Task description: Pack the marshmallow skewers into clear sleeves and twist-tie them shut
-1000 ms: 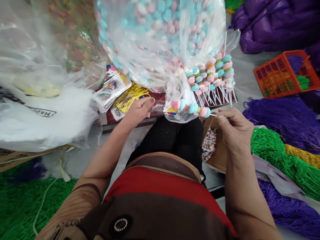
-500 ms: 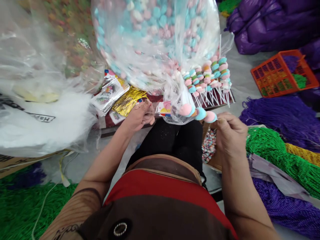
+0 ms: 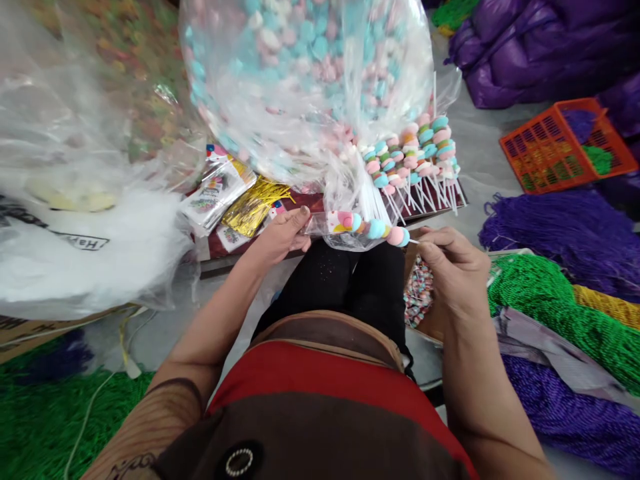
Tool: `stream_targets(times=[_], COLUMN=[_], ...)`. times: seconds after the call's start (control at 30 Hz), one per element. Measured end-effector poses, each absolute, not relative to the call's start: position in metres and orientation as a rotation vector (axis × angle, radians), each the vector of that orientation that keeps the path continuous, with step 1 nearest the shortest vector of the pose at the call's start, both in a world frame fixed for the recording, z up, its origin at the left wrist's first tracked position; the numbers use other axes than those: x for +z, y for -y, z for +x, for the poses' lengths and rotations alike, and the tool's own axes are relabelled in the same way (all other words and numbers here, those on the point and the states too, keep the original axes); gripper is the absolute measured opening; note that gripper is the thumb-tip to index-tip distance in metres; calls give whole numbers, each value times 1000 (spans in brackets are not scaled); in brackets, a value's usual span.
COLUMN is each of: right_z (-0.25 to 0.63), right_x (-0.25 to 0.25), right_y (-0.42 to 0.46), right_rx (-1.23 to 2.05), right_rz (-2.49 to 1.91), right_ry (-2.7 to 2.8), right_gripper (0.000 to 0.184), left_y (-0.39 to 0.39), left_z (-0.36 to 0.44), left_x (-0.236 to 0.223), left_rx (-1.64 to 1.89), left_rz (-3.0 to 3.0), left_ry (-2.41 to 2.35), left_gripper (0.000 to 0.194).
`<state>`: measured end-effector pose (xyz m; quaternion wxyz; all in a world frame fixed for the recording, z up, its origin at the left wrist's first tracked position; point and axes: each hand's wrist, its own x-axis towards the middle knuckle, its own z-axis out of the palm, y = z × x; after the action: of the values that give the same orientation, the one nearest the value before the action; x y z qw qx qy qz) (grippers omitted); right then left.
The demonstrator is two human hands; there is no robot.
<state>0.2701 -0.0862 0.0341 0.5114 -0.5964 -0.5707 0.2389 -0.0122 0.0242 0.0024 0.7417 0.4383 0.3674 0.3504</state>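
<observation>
Between finger and thumb, my left hand (image 3: 285,233) pinches the end of a small clear printed candy bag (image 3: 338,221). My right hand (image 3: 453,257) is closed on the white stick of a marshmallow skewer (image 3: 399,236), strung with pink, blue and orange-brown pieces. The skewer lies nearly level above my lap, its far end inside the mouth of the bag. Just beyond it, finished-looking marshmallow skewers (image 3: 435,150) stand side by side with their sticks towards me. Near my left hand are a stack of flat printed bags (image 3: 220,190) and gold twist ties (image 3: 253,205).
A huge clear sack of pink and blue marshmallows (image 3: 310,80) fills the table's back. White plastic sacking (image 3: 90,247) lies left. An orange basket (image 3: 540,150), purple beads (image 3: 540,243) and green beads (image 3: 550,293) are at right. A carton of small wrapped pieces (image 3: 419,293) stands below my right hand.
My right hand has shifted slightly left, and the skewer's far end has gone into the printed bag. My left hand keeps its pinch on the bag.
</observation>
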Motion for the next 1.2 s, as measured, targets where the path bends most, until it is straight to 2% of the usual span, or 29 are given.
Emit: stream_targets(times=[0.2, 0.47, 0.63, 0.9, 1.2], right_z=[269, 263, 259, 258, 259], right_x=[43, 29, 33, 30, 30], right_y=[85, 88, 86, 85, 86], right_rx=[617, 674, 687, 674, 788], right_rz=[-1476, -1513, -1510, -1459, -1464], right_ry=[1420, 1321, 1367, 1406, 1353], right_gripper=[4, 18, 27, 23, 23], left_y=[-29, -25, -23, -20, -20], left_z=[-25, -43, -42, -46, -43], left_x=[14, 30, 30, 34, 29], left_rx=[707, 685, 787, 858, 837], left_rz=[1287, 1810, 1836, 1863, 1818], left_ry=[-913, -1101, -1090, -986, -962], left_gripper=[66, 60, 56, 40, 40])
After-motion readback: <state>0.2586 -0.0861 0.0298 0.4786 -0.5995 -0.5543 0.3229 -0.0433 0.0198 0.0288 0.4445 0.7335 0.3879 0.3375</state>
